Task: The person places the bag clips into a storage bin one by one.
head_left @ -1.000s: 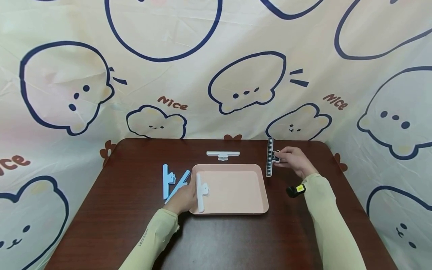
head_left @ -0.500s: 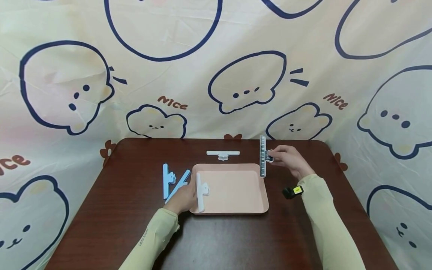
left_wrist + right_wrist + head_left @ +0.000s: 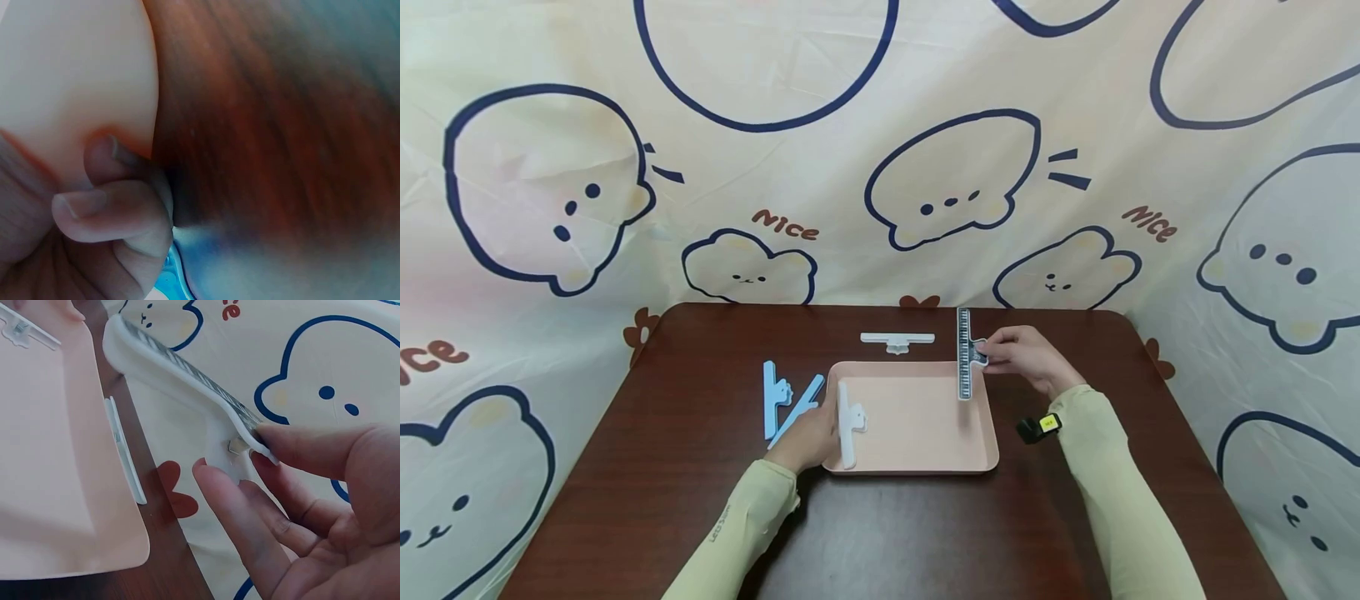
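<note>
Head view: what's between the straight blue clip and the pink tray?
The slanted blue clip and the left hand, which is at the tray's left edge. The head view shows both between the straight blue clip and the pink tray.

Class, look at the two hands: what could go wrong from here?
The right hand pinches the patterned clip only by its tab, so it might twist or slip.

In the head view the clip's long bar crosses the tray's far rim; lowered there, it could catch.

The left hand, at the tray's left edge, is right beside the slanted blue clip and might nudge it.
</note>
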The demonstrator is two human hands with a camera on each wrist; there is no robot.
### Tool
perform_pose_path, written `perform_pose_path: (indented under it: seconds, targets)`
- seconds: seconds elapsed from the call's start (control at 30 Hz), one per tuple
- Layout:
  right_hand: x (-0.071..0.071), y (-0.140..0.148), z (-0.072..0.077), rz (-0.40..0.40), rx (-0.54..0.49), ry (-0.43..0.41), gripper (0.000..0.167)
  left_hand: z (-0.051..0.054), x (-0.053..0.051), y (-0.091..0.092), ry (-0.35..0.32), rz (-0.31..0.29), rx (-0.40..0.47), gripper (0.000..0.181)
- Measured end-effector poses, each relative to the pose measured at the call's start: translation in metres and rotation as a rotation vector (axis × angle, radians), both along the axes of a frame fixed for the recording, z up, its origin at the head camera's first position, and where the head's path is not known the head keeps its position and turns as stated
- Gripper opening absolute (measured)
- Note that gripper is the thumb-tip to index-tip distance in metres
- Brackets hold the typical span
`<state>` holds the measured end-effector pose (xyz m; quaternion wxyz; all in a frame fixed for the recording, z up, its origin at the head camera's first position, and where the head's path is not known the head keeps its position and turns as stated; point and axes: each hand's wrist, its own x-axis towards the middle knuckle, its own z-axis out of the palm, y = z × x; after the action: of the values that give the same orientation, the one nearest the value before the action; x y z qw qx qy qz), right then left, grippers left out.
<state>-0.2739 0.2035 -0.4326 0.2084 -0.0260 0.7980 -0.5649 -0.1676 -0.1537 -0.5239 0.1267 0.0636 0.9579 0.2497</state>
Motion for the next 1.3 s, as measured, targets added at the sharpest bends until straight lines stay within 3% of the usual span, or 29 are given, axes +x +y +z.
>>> perform_pose_path:
  seconds: [0.6,0.87,1.3]
  targets:
    - [0.004,-0.029,-0.005,0.044,-0.018,-0.050,0.024,0.004,-0.002,0.000,0.003,-0.009,0.008,0.075]
    - [0.002,-0.043,-0.015,0.050,-0.014,-0.060,0.019,0.004,-0.002,-0.001,-0.001,-0.011,0.017,0.077]
    - [0.007,-0.066,-0.023,0.108,0.026,-0.033,0.019,0.003,0.001,-0.001,0.011,-0.006,0.024,0.077]
